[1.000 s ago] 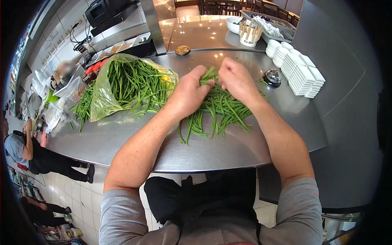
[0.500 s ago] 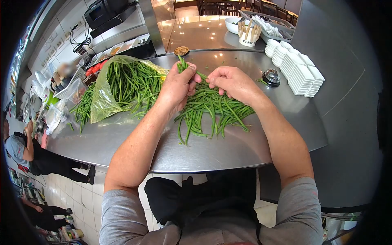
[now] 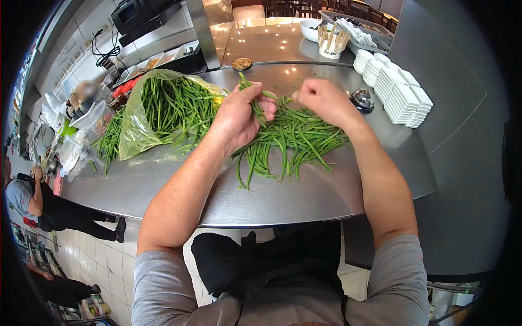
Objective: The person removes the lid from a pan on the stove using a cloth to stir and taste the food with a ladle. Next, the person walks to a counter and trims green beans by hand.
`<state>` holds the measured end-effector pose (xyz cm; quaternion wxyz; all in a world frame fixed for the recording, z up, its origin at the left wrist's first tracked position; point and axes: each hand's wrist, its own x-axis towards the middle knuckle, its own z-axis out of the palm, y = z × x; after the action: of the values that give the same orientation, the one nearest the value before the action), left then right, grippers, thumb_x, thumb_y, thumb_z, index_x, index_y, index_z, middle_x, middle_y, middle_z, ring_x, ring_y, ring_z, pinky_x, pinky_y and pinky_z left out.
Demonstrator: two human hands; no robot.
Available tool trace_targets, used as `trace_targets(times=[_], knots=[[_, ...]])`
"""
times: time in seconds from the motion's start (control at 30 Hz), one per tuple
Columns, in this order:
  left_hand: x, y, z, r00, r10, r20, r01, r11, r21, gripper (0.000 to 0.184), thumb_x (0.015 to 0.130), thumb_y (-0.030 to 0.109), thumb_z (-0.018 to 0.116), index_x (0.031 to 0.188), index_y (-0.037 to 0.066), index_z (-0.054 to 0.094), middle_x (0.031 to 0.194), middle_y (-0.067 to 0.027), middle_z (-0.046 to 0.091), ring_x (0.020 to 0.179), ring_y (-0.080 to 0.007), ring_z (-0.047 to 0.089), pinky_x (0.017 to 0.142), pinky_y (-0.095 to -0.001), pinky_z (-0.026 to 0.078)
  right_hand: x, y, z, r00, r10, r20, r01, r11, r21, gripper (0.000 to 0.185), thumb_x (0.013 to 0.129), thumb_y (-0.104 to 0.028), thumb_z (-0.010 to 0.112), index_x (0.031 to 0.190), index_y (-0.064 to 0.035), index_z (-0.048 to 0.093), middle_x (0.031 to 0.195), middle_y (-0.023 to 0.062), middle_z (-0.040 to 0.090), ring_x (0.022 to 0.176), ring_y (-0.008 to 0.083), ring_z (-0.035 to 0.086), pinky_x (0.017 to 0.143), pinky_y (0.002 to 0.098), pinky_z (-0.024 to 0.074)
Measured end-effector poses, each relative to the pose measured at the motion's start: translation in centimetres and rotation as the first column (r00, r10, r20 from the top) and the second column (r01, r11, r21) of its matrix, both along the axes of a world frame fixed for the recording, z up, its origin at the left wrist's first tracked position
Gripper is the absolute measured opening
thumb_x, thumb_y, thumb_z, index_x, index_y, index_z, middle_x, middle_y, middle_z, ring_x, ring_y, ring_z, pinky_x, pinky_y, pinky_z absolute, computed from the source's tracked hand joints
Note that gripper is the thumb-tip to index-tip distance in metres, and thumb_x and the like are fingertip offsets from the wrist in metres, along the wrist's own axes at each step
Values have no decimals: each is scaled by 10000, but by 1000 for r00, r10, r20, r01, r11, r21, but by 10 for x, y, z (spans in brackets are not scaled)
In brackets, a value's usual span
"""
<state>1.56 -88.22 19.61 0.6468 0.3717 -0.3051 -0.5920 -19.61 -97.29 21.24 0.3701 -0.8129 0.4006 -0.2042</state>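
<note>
Bare-handed, a person works over a pile [image 3: 299, 141] of green beans on a steel counter [image 3: 272, 209]. At the pile's near-left corner, beans spill over its edge toward the person. The left hand [image 3: 239, 117], raised at the pile's left side, has its fingers clamped on a few beans [image 3: 244, 82], whose ends poke out above the thumb and toward the right hand [image 3: 325, 102]. That hand hovers over the pile's far-right part, fingers curled in and blurred; whether their tips meet or pinch anything, one cannot tell. Left of the pile lies a yellowish clear bag [image 3: 132, 133], its mouth open and crammed with more beans, some spilling out beside it. Green scraps [image 3: 276, 85] dot the steel beyond the pile, and a small round dish [image 3: 241, 64] sits farther off, to its far left. Right of the pile stand a bell [image 3: 362, 100] and, past it, stacked white plates [image 3: 403, 100]. Well beyond the pile are a cup [image 3: 330, 50] marked "Order" and a white bowl [image 3: 309, 31]. Far left of the pile, a co-worker [image 3: 23, 195] in a gray shirt stands.
</note>
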Motion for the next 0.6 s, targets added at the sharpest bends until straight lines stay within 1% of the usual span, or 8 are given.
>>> trace_targets(times=[0.03,0.07,0.17,0.23,0.3,0.37,0.5,0.6], knots=[[-1,0,5,999,34,-30,-32,998,50,160,1135,186,490,1151,37,543,984,-153,705,718,-204,644,611,-318,558,-5,1,4,967,-66,-245,9,973,-229,264,975,-256,742,829,-60,645,779,50,687,688,121,626,559,336,458],[-2,0,8,996,69,-58,-63,993,100,170,1137,189,479,1146,31,542,987,-158,708,739,-223,669,626,-327,576,-7,-5,-8,972,-53,-231,-6,970,-245,317,905,-282,829,811,-14,687,771,105,714,744,187,692,642,402,509],[4,0,2,997,59,48,-65,988,138,164,1131,204,482,1154,52,541,973,-139,701,776,-238,686,650,-332,574,-3,-11,-32,993,27,-113,-63,942,-328,235,874,-217,818,891,0,729,791,130,729,754,240,708,716,403,546],[12,-4,-7,932,24,362,-53,996,70,173,1118,201,513,1167,44,565,974,-117,698,799,-238,692,684,-350,569,4,-11,-34,983,58,-177,-111,944,-311,162,849,-144,763,948,-17,749,858,159,747,814,301,726,789,417,564],[14,-7,-16,739,94,667,-56,995,-78,175,1100,188,547,1179,39,593,975,-93,693,807,-235,688,714,-367,561,9,-6,-34,965,9,-261,-89,951,-297,144,842,-149,740,942,-46,754,930,165,766,886,334,744,821,435,571],[10,-8,-26,404,282,870,-17,953,-302,175,1077,166,584,1188,38,625,977,-66,687,800,-227,674,738,-384,550,9,0,-30,980,17,-198,-88,931,-353,150,849,-136,720,958,-37,750,931,170,767,875,338,743,815,433,572],[-5,11,-16,27,239,971,73,968,-241,229,1015,136,658,1228,60,692,1017,-187,747,916,-338,729,826,-437,557,14,6,-27,994,104,-29,-108,945,-309,138,872,-92,705,954,19,706,848,142,722,805,236,712,777,406,560],[-7,10,-18,-5,221,975,70,973,-220,261,1009,171,691,1243,58,702,1051,-215,748,962,-339,735,855,-428,561,16,12,-18,992,121,39,-110,971,-211,139,920,-100,691,980,26,679,805,84,694,786,165,694,726,363,562]])
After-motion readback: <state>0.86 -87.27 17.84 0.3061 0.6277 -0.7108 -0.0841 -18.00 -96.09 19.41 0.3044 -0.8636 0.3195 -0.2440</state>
